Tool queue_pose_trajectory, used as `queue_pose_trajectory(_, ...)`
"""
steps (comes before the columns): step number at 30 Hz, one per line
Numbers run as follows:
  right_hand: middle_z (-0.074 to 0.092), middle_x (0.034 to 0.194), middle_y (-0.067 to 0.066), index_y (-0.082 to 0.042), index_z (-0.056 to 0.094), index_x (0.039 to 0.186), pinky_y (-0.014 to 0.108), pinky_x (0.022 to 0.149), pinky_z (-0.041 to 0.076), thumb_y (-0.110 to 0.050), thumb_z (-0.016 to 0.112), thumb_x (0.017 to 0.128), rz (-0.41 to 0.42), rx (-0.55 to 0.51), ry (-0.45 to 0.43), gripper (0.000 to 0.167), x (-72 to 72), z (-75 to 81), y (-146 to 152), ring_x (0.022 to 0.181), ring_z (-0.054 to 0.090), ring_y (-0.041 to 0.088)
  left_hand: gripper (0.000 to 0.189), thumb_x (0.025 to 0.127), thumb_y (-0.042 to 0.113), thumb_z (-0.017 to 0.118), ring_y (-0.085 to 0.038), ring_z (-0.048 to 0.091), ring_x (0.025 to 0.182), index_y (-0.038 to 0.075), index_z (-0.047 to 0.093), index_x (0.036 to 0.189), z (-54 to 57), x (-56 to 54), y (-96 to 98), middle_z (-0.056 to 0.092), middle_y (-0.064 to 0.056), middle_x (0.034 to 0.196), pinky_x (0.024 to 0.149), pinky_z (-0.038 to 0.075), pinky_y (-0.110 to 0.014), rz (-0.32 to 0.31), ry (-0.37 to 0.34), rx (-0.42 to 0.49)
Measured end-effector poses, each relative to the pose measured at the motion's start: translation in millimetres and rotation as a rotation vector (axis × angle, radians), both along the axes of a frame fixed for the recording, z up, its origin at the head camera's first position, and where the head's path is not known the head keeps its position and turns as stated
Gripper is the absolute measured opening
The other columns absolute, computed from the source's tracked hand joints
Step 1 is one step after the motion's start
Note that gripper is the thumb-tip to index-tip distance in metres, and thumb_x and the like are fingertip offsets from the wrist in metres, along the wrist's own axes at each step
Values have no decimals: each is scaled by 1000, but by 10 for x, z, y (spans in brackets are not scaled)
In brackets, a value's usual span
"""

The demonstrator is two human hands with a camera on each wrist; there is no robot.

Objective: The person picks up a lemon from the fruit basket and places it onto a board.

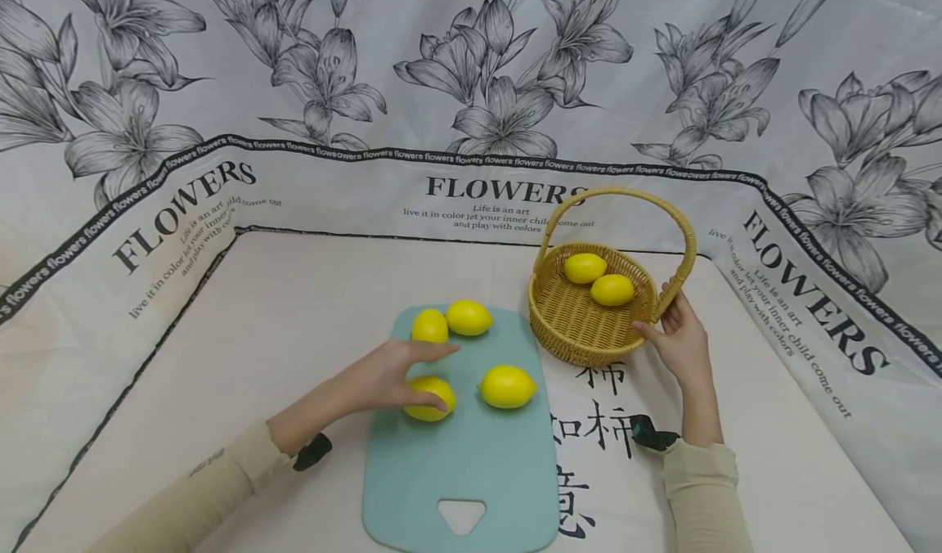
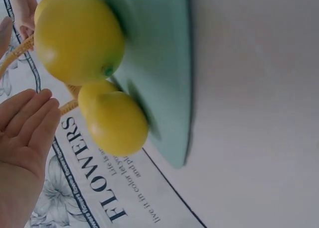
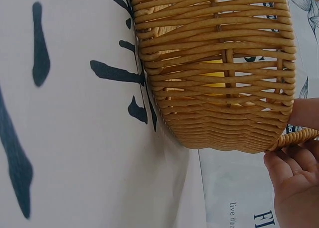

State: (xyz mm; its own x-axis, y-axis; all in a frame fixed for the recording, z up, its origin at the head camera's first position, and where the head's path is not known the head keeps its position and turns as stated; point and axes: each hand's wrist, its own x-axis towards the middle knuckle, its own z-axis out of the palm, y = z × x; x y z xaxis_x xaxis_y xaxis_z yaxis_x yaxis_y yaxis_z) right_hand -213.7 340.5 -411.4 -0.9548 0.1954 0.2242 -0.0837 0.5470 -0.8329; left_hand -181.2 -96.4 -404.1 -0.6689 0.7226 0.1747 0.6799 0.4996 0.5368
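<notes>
My left hand, fingers extended and thumb apart, is over the left side of a pale green cutting board. Its thumb crosses in front of a yellow lemon; I cannot tell whether they touch. Another lemon lies to its right, and two more, one beside the other, sit at the board's far end. In the left wrist view the palm faces several lemons, holding none. My right hand grips the wicker basket at its right rim, by the handle's base.
Inside the basket lie two lemons, one behind the other. Its tall handle arches above. The white tablecloth carries black characters right of the board. A flower-printed curtain stands behind and at both sides.
</notes>
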Motion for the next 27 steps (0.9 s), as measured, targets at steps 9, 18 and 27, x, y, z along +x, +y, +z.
queue_pose_trajectory(9, 17, 158, 12, -13, 10, 156, 13, 106, 26, -4, 70, 88, 4, 0, 5, 91, -7, -9, 11, 141, 24, 33, 80, 76, 47, 78, -16, 45, 131, 9, 50, 141, 146, -87, 123, 51, -2, 141, 104, 41, -31, -1, -22, 16)
queue_pose_trajectory(18, 18, 158, 11, -14, 10, 156, 14, 107, 26, -3, 70, 88, 2, 1, 4, 91, -13, -26, 27, 141, 24, 33, 75, 75, 35, 84, -15, 48, 129, 8, 53, 138, 268, -245, 321, 55, -3, 137, 106, 38, -27, -63, 72, 85)
queue_pose_trajectory(27, 18, 158, 11, -14, 10, 156, 18, 109, 26, -1, 69, 88, 1, -9, 3, 91, -20, -30, 29, 141, 24, 32, 70, 80, 35, 80, -16, 51, 125, 11, 52, 139, 454, -439, 570, 55, -3, 137, 103, 42, -26, -78, 88, 116)
